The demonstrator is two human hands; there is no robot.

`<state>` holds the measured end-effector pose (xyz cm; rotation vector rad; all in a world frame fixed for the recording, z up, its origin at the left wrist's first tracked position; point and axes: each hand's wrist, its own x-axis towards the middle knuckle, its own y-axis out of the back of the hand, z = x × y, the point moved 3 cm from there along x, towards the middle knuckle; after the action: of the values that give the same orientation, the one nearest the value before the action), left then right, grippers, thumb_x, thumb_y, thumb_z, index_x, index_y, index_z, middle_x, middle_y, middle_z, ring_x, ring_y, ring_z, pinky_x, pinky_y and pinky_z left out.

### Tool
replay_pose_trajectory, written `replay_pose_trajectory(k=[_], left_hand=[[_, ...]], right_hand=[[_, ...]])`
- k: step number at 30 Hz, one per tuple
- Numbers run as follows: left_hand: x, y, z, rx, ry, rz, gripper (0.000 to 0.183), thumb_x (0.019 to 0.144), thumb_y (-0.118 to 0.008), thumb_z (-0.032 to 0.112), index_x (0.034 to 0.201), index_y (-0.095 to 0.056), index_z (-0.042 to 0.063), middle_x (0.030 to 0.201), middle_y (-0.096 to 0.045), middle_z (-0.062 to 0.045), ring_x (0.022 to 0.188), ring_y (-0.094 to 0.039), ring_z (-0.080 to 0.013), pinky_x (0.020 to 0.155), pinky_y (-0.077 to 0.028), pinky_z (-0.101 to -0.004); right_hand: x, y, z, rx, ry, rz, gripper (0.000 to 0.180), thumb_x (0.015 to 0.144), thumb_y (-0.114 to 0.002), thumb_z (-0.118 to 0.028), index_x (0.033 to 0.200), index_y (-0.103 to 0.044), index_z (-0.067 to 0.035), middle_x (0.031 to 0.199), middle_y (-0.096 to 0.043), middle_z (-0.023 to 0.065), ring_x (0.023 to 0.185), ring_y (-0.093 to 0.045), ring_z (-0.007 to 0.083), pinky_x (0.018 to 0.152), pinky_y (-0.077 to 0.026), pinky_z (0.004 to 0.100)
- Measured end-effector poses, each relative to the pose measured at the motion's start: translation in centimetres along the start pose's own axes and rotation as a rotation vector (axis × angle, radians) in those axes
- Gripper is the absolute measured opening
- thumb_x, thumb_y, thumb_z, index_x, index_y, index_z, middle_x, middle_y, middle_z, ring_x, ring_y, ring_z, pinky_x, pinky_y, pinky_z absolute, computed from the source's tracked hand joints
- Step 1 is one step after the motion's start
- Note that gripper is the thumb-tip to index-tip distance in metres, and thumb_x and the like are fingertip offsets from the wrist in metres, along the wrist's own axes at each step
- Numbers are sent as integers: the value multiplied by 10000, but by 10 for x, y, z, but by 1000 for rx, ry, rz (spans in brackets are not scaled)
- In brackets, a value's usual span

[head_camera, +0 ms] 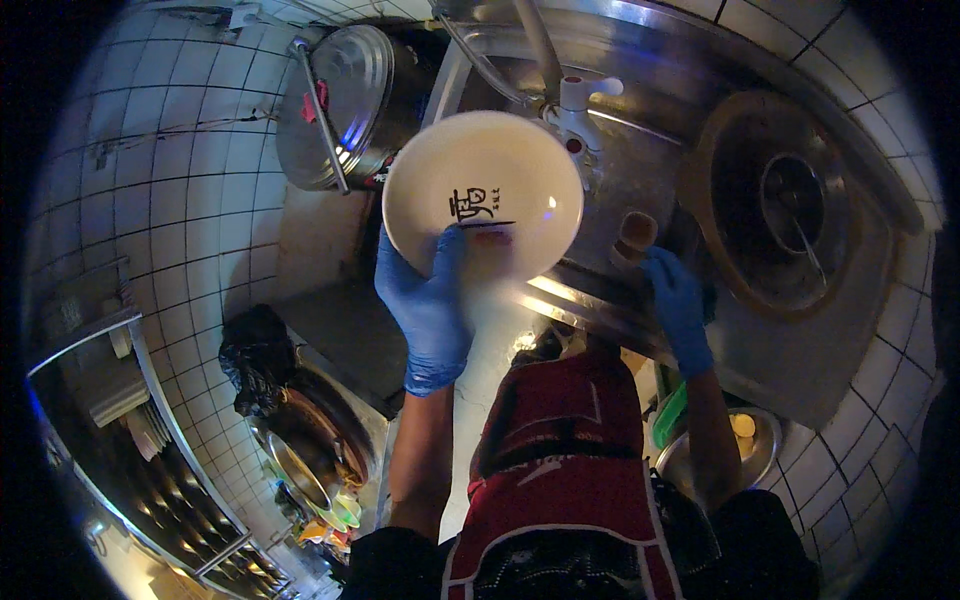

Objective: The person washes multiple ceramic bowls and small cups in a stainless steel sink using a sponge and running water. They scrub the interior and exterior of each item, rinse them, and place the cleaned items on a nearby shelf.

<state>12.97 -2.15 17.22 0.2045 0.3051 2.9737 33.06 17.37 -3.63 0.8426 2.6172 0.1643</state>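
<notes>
My left hand (431, 300), in a blue glove, grips a wide cream-coloured bowl (525, 161) by its near side. The thumb lies over the inside of the bowl, and the other fingers are mostly hidden below it. Dark lettering and a small reddish patch mark the bowl's inner face, which is turned up to me. On the right, over the metal sink counter (637, 169), my gloved right hand (679, 307) pinches the edge of a small brownish object (637, 229), perhaps a sponge or small cup; its kind is unclear.
A white-and-red tap (576, 112) rises behind the bowl. To the right sits a large brown-rimmed basin (709, 202) with a round vessel inside. A big lidded metal pot (337, 105) stands at the upper left. Below are a black bag (259, 352) and a metal bowl (765, 450) with yellow pieces.
</notes>
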Motion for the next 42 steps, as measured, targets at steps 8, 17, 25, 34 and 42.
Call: replay_pose_trajectory(k=[8,17,25,34,42], left_hand=[[0,-2,-10,-407,358,-45,406,929,-671,26,1324,-577,35,1199,-676,-106,1056,-662,-206,934,-542,-367],[-15,5,-27,-438,362,-72,418,949,-653,52,1354,-553,34,1219,-662,-108,1111,-640,-215,957,-534,-375],[-70,-28,-165,-203,585,-280,483,966,-687,142,1404,-518,27,1303,-617,-127,1105,-633,-222,912,-560,-350],[-17,-58,-160,107,143,-635,540,881,-789,171,1350,-593,-9,1155,-714,-149,1002,-678,-206,865,-565,-345],[2,-24,-114,-89,381,-514,178,952,-713,87,1120,-725,29,967,-730,-20,834,-641,-66,766,-542,-239]], right_hand=[[-3,-3,-72,97,89,-32,302,1045,-563,-173,1278,-656,-4,1247,-694,143,1130,-649,232,1021,-482,342],[-25,-10,-98,254,19,-90,303,1037,-565,-137,1290,-628,16,1126,-717,115,1053,-678,173,915,-529,303],[-1,-79,-46,199,-531,-200,323,1022,-550,-235,1240,-635,-13,939,-724,169,835,-704,216,720,-562,343],[22,-23,-40,-188,91,30,239,936,-567,-124,1067,-680,40,878,-724,189,718,-692,238,657,-540,364],[-8,-19,-139,-430,233,50,164,918,-600,-101,1033,-644,7,775,-656,250,685,-655,387,618,-522,458]])
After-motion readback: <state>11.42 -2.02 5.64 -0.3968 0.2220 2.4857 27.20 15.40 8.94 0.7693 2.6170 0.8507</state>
